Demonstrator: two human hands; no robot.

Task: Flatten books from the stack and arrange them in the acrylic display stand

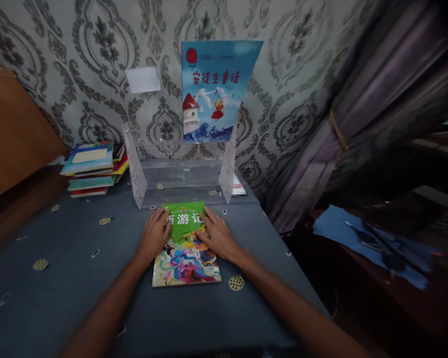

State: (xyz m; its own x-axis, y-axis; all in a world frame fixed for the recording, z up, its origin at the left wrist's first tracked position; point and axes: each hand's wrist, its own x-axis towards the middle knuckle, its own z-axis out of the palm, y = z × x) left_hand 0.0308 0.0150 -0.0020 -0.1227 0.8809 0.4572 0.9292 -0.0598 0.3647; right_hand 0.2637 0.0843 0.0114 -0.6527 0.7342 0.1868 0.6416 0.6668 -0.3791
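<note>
A children's book with a green and colourful cover and large white Chinese characters lies flat on the table in front of me. My left hand rests on its upper left edge with the fingers stretched out. On the opposite side, my right hand lies with fingers spread over the right edge of the cover. Neither hand lifts the book. Just behind it stands a clear plastic book rack. A blue picture book with a red-roofed tower stands upright at the rack's upper right.
A stack of books sits at the back left of the dark cloth-covered table. A white card shows above the rack's left side. To the right hang tied curtains, beside a blue cloth with dark tools on it.
</note>
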